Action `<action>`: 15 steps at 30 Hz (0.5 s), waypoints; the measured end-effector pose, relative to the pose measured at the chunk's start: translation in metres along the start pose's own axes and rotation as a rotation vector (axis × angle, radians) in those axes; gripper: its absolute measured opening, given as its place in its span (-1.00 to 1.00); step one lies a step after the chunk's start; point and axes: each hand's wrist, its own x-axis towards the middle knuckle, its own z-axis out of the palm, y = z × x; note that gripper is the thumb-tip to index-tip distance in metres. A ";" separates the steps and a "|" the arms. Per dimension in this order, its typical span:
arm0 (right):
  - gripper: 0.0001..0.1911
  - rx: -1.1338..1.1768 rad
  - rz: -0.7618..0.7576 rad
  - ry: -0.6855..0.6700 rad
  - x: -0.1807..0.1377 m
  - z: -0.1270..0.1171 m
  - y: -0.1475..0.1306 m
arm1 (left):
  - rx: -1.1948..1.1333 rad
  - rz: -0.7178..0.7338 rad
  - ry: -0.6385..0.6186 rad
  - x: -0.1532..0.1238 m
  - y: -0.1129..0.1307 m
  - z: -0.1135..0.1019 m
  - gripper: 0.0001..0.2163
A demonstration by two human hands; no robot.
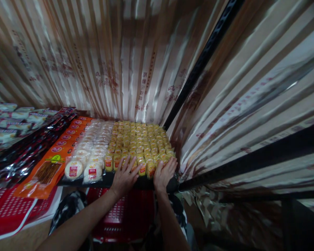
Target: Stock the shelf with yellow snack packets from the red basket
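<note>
Rows of small yellow packaged snacks (138, 139) lie packed on a dark shelf (107, 180) against a striped curtain. My left hand (125, 176) lies over the front row with its fingers spread, touching the packets. My right hand (164, 173) rests beside it at the shelf's right front corner, fingers curled over the front packets. Whether either hand grips a packet I cannot tell.
Round white packaged cakes (90, 157) sit left of the yellow ones, then orange packets (54, 157) and dark red ones (26, 153). A red plastic stool (125, 216) stands below the shelf. A black metal post (199, 66) rises at the shelf's right corner.
</note>
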 end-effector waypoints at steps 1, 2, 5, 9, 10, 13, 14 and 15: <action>-0.31 -0.009 0.004 0.002 -0.001 0.004 -0.001 | -0.001 0.011 -0.005 0.001 -0.001 0.001 -0.50; -0.32 -0.019 0.011 0.011 -0.002 0.008 -0.003 | -0.001 0.022 -0.010 0.002 -0.003 0.003 -0.51; -0.37 -0.045 0.037 0.069 -0.003 0.017 -0.008 | 0.001 0.045 -0.011 0.002 -0.005 0.008 -0.55; -0.39 -0.047 0.039 0.128 -0.002 0.022 -0.011 | 0.004 0.044 0.000 0.001 -0.005 0.010 -0.57; -0.39 -0.043 0.042 0.131 -0.002 0.022 -0.011 | 0.005 0.044 0.004 0.001 -0.005 0.010 -0.58; -0.39 -0.019 0.039 0.118 -0.003 0.020 -0.007 | 0.007 0.047 0.018 0.000 -0.004 0.009 -0.59; -0.39 -0.005 0.021 0.112 -0.003 0.019 -0.005 | 0.011 0.047 0.024 0.000 -0.004 0.009 -0.59; -0.39 0.011 -0.009 0.105 -0.003 0.017 -0.003 | 0.015 0.048 0.031 0.000 -0.004 0.008 -0.60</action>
